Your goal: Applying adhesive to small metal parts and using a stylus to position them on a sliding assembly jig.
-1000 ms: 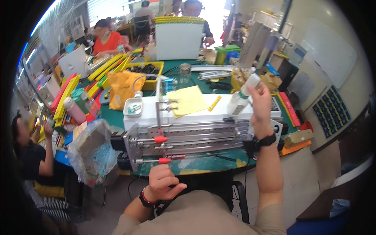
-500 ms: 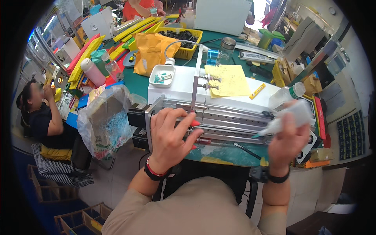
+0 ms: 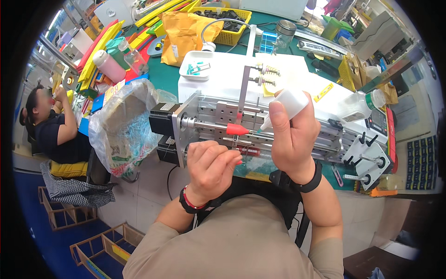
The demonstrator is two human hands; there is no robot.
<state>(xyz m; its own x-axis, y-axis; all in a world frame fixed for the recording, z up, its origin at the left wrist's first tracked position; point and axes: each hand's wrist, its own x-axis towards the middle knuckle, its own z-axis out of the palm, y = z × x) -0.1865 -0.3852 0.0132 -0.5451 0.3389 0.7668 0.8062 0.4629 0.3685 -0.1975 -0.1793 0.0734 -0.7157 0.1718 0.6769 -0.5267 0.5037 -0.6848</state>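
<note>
Now brought in from the far right, right hand (image 3: 291, 139) gripping white squeeze bottle (image 3: 287, 106), nozzle beside red cone (image 3: 237, 129); left hand (image 3: 211, 165) pinching at the rod (image 3: 241, 149) below, ready for dosing.

A crumpled orange-yellow padded envelope (image 3: 186, 32) lies on the green desk (image 3: 162, 79) at the far side, with a small white label (image 3: 175, 50) on its near left face. Behind it stands a yellow plastic basket (image 3: 232, 23) of dark parts. At the desk's left edge hangs a bulging clear plastic bag (image 3: 125, 125), which holds brownish printed packages and some blue threads. Far left on the desk stands a pink bottle (image 3: 108, 65) with a white cap, and next to it a clear bottle (image 3: 133, 58). At the right side a control panel (image 3: 378, 123) shows a small dark screen framed in red.
</note>
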